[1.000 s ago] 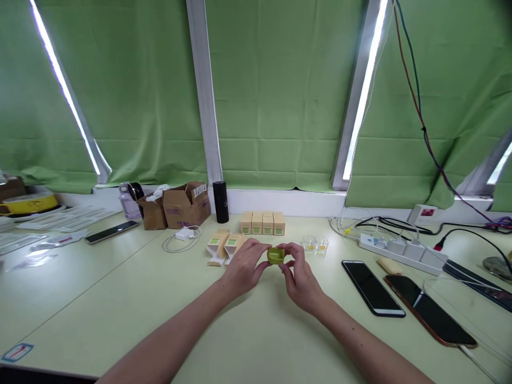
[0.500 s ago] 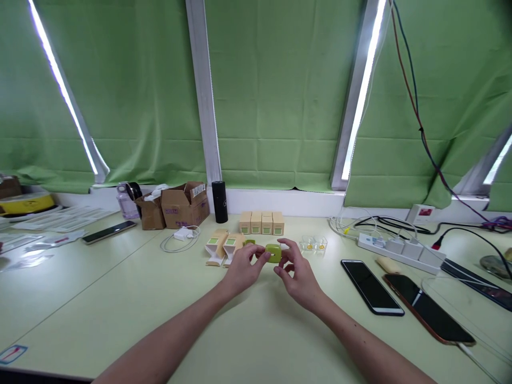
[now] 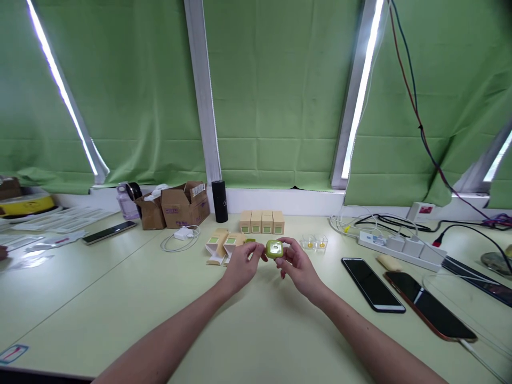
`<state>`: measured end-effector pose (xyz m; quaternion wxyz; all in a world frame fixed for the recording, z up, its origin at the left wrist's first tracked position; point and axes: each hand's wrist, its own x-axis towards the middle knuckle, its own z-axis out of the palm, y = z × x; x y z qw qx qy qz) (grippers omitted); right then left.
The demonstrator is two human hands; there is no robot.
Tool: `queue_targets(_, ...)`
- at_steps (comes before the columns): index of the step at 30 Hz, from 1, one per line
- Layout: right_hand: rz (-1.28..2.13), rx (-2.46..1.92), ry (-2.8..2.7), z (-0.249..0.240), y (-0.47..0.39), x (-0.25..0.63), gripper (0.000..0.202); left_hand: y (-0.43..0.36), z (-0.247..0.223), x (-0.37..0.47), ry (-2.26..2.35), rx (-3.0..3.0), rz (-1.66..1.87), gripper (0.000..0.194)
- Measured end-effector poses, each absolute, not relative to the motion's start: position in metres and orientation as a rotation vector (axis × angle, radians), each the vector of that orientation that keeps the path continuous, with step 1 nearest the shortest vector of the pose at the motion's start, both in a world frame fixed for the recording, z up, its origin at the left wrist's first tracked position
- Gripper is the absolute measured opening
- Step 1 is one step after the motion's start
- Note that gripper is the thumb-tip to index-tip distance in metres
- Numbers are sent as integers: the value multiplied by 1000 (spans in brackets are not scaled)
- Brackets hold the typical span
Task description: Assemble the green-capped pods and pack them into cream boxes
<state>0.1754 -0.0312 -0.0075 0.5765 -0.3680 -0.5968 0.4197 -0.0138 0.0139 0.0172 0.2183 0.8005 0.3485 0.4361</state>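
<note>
A small glossy green rounded-square case (image 3: 274, 249) is held above the table between my two hands. My right hand (image 3: 300, 270) grips its right side with thumb and fingers. The thumb and fingers of my left hand (image 3: 242, 266) are closed at its left edge. Another green piece (image 3: 250, 240) shows just behind my left hand, partly hidden. Beside that hand stand two opened cardboard cartons (image 3: 216, 245) with green labels. Several closed small cartons (image 3: 262, 222) stand in a row behind. To the right of my right hand are clear plastic cups (image 3: 314, 244) with yellow bits inside.
Phones (image 3: 372, 285) lie at the right near a white power strip (image 3: 400, 249) and cables. At the left are brown boxes (image 3: 186, 205), a black cylinder (image 3: 219, 201), a charger (image 3: 184, 233) and another phone (image 3: 109, 233). Part of a person's hand (image 3: 3, 253) shows at the left edge.
The green case has turned in my fingers, and a shinier face now shows. My right fingers have closed in around it. Something like a hand has appeared at the left edge.
</note>
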Motion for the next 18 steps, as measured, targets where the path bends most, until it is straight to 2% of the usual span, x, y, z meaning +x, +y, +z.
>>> queue_targets(3,974,-830,-1391,-8,-31,177,40,19,16,-19,883,2322,1285,19)
queue_targets(7,984,-799,-1411,-7,-31,179,39,23,17,-25,729,2502,1272,42)
queue_targets(18,1058,-757,-1422,-10,-33,177,43,18,19,-28,672,2770,1134,52)
